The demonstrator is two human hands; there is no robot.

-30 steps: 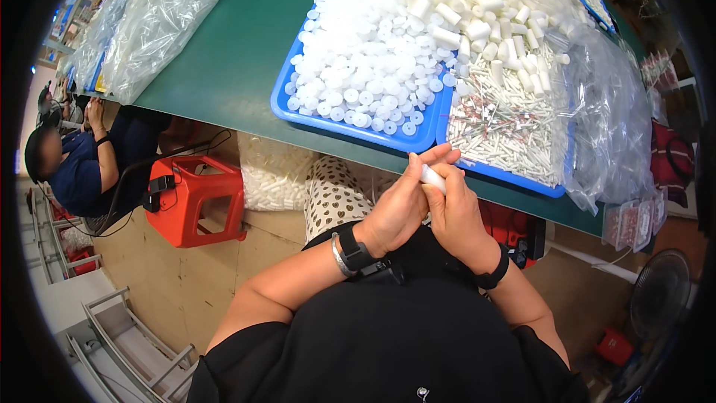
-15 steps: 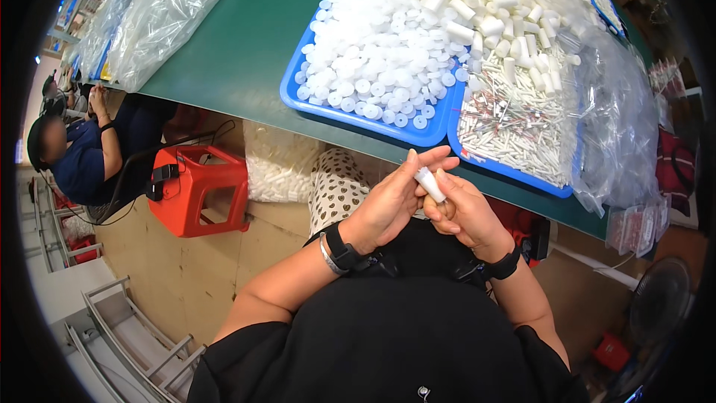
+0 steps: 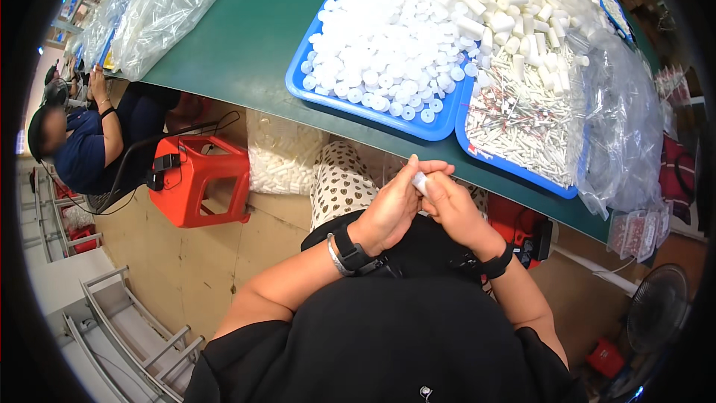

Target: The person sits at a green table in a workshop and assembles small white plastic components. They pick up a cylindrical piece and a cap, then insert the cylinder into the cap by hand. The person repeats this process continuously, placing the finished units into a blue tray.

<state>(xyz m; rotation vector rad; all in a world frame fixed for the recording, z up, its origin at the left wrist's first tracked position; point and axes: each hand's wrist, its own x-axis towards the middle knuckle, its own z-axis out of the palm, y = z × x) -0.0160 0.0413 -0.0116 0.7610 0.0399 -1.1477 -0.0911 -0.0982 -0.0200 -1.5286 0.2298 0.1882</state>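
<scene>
Above my lap, just before the table edge, my two hands meet around a small white cylinder [image 3: 421,183]. My right hand [image 3: 461,215] is closed, with its thumb and fingers pinching the piece. Stretched-out fingers of my left hand [image 3: 391,210] lie behind and beside the cylinder, its thumb pointing up near the top end. The lower end of the piece is hidden by my right fingers. Beyond my hands, a blue tray [image 3: 358,113] is heaped with translucent white discs [image 3: 380,52]. Next to it, another blue tray [image 3: 514,173] holds thin white sticks [image 3: 522,123] and thick white cylinders [image 3: 522,30].
Clear plastic bags lie at the right tray [image 3: 619,112] and on the far left of the green table [image 3: 239,37]. A red stool [image 3: 201,179] and a bag of white pieces [image 3: 283,160] stand below. Another person [image 3: 82,142] sits at left; a fan [image 3: 656,306] is at right.
My hands have drawn slightly left and closer together. The right fingers now cover more of the white cylinder, which stands a little more upright.
</scene>
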